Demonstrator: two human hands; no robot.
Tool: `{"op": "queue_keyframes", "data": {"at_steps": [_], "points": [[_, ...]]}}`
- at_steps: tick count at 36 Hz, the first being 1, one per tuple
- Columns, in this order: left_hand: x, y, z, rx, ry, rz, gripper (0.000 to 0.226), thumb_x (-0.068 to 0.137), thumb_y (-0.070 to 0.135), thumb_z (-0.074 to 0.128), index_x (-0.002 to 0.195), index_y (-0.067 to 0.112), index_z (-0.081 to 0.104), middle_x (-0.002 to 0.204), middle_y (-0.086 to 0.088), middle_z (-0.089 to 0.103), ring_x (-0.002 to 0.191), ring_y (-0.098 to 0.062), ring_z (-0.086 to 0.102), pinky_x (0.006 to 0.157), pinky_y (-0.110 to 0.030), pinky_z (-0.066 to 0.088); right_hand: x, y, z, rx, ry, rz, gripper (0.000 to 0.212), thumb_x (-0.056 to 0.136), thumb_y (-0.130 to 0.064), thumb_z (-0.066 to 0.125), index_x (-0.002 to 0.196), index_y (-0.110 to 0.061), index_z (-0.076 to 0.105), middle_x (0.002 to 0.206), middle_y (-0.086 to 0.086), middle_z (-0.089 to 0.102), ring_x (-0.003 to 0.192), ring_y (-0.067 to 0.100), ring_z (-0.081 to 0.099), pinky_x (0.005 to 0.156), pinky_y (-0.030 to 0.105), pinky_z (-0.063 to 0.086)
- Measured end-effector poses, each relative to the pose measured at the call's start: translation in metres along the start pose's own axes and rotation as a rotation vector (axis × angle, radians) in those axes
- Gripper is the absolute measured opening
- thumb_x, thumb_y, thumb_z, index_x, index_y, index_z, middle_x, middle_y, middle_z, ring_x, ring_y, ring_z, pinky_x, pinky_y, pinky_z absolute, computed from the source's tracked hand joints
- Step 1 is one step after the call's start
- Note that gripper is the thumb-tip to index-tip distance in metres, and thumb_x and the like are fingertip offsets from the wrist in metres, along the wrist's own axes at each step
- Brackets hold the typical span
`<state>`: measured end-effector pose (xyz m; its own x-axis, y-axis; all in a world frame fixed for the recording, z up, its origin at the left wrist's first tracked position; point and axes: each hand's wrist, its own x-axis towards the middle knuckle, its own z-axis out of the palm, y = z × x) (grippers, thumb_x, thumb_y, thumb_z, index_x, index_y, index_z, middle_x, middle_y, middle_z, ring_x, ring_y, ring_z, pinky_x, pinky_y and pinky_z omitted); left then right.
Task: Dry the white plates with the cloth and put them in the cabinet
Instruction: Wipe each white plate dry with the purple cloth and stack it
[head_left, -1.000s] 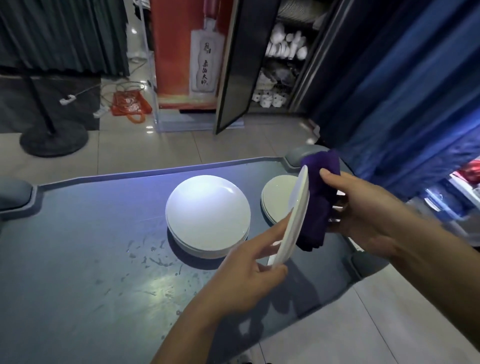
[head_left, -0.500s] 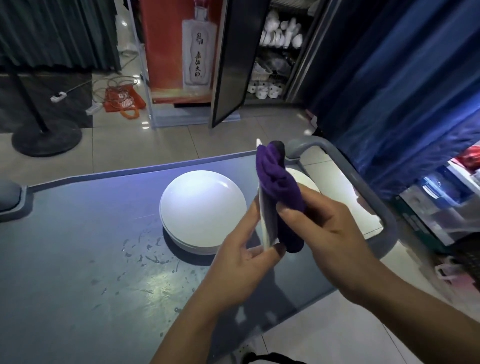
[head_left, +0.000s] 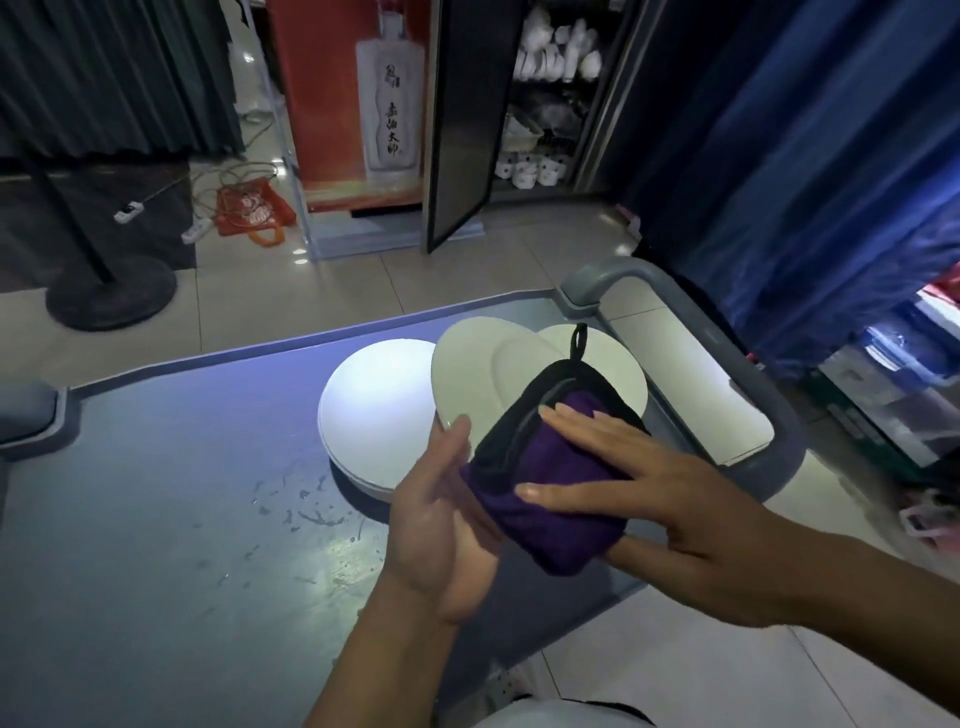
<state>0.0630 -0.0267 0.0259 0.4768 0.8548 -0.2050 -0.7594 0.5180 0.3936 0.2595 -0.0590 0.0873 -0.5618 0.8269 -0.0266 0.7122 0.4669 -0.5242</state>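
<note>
The right hand's fingers (head_left: 587, 431) lie straight and spread, flat on the purple cloth (head_left: 545, 499), pressing it down onto the white plate (head_left: 478, 379); they curl round nothing. The right hand (head_left: 670, 499) reaches in from the lower right. The cloth is bunched, with a black edging and a small black loop that points away from the person, toward the cabinet.

The left hand (head_left: 441, 525) holds the plate from beneath: its thumb lies over the near left rim, the palm cups the underside, and the other fingers are hidden under plate and cloth. The plate is held above the tabletop (head_left: 156, 519), face up and tilted, its far rim raised toward the cabinet and its near part covered by the cloth.

Just left of the held plate, a stack of white plates (head_left: 374, 415) rests on the tabletop. A second stack (head_left: 613, 364) shows behind the cloth, by the grey corner handle (head_left: 613, 275). Water marks dot the tabletop near the left stack.

Beyond, across the tiled floor, the cabinet (head_left: 550, 104) stands with its dark door (head_left: 467, 119) swung open. Its shelves hold white dishes on top and small white cups at the bottom; the middle shelf is too dim to read.
</note>
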Motion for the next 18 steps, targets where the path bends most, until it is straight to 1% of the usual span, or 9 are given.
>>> {"op": "queue_keyframes", "data": {"at_steps": [2,4,6,7,8,10,12,16,18], "points": [[0.001,-0.002,0.001,0.021,0.052,0.0,0.097,0.072,0.031,0.087,0.153,0.004,0.041,0.147,-0.027,0.052,0.134,-0.045,0.052,0.108,-0.053,0.048,-0.005,0.005,-0.003,-0.024,-0.012,-0.032,0.051,0.099,-0.032,0.055,0.147,-0.046,0.044,0.167,-0.009,0.017,0.155,0.015,0.012,0.124,0.049,0.019],[0.004,-0.003,0.001,0.022,0.09,-0.014,0.09,0.073,0.02,0.08,0.153,0.004,0.041,0.147,-0.027,0.052,0.133,-0.045,0.053,0.106,-0.053,0.05,-0.01,0.008,-0.005,-0.048,-0.005,-0.066,0.048,0.1,-0.032,0.052,0.146,-0.043,0.047,0.167,-0.007,0.017,0.155,0.018,0.011,0.124,0.044,0.014],[0.005,-0.001,0.003,-0.048,0.088,-0.071,0.089,0.071,0.017,0.076,0.152,0.003,0.042,0.147,-0.028,0.051,0.133,-0.045,0.053,0.1,-0.053,0.054,-0.013,0.009,-0.005,-0.068,-0.002,-0.085,0.046,0.1,-0.033,0.049,0.146,-0.041,0.049,0.168,-0.006,0.016,0.155,0.019,0.009,0.123,0.044,0.009],[0.006,-0.001,0.003,-0.085,0.069,-0.094,0.086,0.07,0.016,0.075,0.149,0.002,0.045,0.146,-0.027,0.053,0.13,-0.045,0.055,0.096,-0.052,0.055,-0.015,0.009,-0.005,-0.069,0.002,-0.087,0.046,0.1,-0.033,0.048,0.145,-0.041,0.049,0.168,-0.005,0.016,0.156,0.02,0.008,0.123,0.044,0.007],[0.006,-0.001,0.005,-0.099,0.049,-0.092,0.076,0.072,0.017,0.071,0.144,0.002,0.051,0.142,-0.026,0.056,0.126,-0.044,0.058,0.094,-0.052,0.057,-0.016,0.01,-0.005,-0.062,0.011,-0.089,0.046,0.1,-0.032,0.048,0.145,-0.04,0.05,0.168,-0.005,0.015,0.156,0.02,0.008,0.123,0.044,0.006],[0.007,0.0,0.01,-0.066,0.052,-0.031,0.057,0.083,0.019,0.055,0.139,0.008,0.058,0.134,-0.021,0.064,0.119,-0.041,0.062,0.096,-0.054,0.056,-0.02,0.013,-0.005,-0.035,0.037,-0.096,0.046,0.099,-0.031,0.049,0.144,-0.038,0.052,0.168,-0.005,0.016,0.156,0.021,0.007,0.123,0.044,0.005],[0.008,0.003,0.014,-0.031,0.063,0.009,0.055,0.088,0.018,0.045,0.14,0.01,0.06,0.132,-0.018,0.066,0.119,-0.038,0.063,0.099,-0.053,0.053,-0.023,0.019,-0.005,-0.01,0.073,-0.104,0.044,0.098,-0.028,0.051,0.142,-0.036,0.055,0.167,-0.004,0.018,0.156,0.022,0.009,0.123,0.044,0.005],[0.01,0.014,0.019,-0.014,0.094,0.033,0.059,0.084,0.022,0.047,0.141,0.015,0.059,0.133,-0.012,0.067,0.116,-0.033,0.063,0.103,-0.05,0.047,-0.032,0.038,-0.002,0.048,0.134,-0.066,0.041,0.101,-0.025,0.055,0.141,-0.035,0.057,0.167,-0.005,0.019,0.156,0.022,0.009,0.124,0.037,0.003],[0.011,0.021,0.016,0.025,0.103,0.067,0.055,0.082,0.025,0.048,0.135,0.02,0.064,0.128,-0.008,0.07,0.114,-0.033,0.064,0.099,-0.054,0.049,-0.039,0.05,0.003,0.211,0.155,0.017,0.046,0.098,-0.019,0.057,0.14,-0.036,0.057,0.166,-0.011,0.021,0.155,0.015,0.012,0.123,0.03,0.013]]}}
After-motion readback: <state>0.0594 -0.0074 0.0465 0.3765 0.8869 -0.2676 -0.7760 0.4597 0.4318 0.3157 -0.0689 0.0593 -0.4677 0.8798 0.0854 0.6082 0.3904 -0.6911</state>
